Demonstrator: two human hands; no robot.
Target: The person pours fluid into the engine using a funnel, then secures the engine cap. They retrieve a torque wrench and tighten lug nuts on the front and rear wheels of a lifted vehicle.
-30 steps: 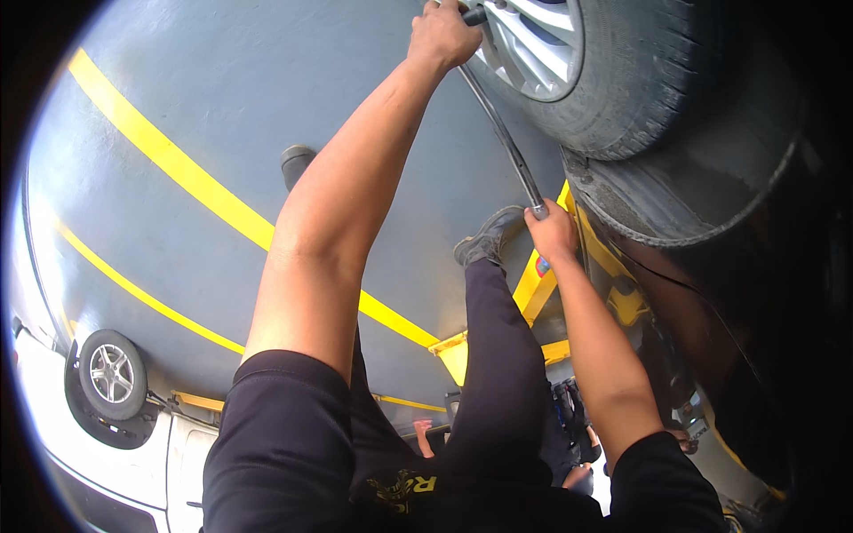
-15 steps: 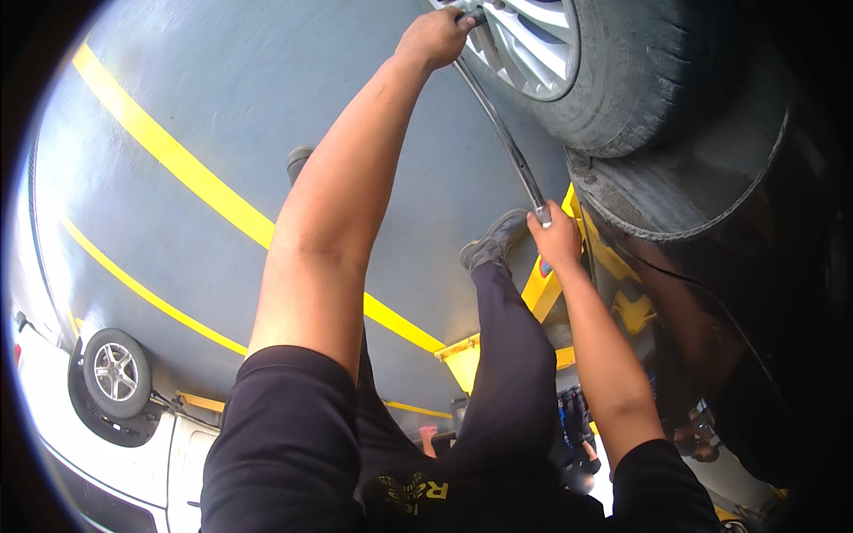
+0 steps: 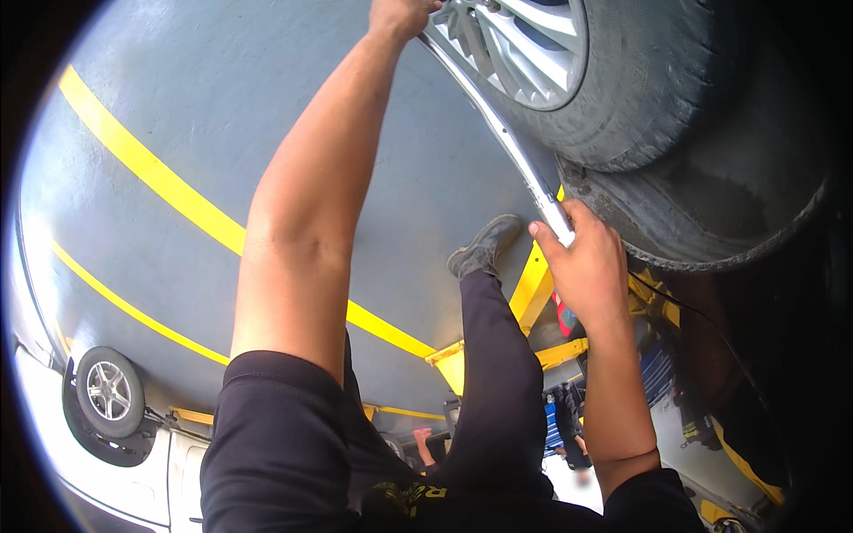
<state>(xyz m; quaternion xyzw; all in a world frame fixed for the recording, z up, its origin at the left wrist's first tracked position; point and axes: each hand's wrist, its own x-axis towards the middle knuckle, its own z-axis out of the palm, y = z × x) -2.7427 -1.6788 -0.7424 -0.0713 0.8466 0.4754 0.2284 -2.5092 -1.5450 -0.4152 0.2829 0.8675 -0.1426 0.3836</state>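
A long chromed torque wrench slants from the wheel's hub area down to the right, held in both hands. My left hand, partly cut off by the upper edge, is closed at the wrench's head end beside the spokes. My right hand grips the handle's lower end, thumb lying along its side. Right of the wrench is a silver alloy wheel with a worn black tyre, on a dark car. Where the wrench head meets the wheel is hidden by the left hand and the picture's edge.
A yellow lift arm stands under the dark car, close to my boot. Yellow stripes cross the grey floor. At the lower left is a white vehicle with its wheel. Another person is in the background.
My left hand has shifted up and left with the wrench's head end. The right hand and handle end have moved slightly down and right, and the right hand looks larger, its back now showing.
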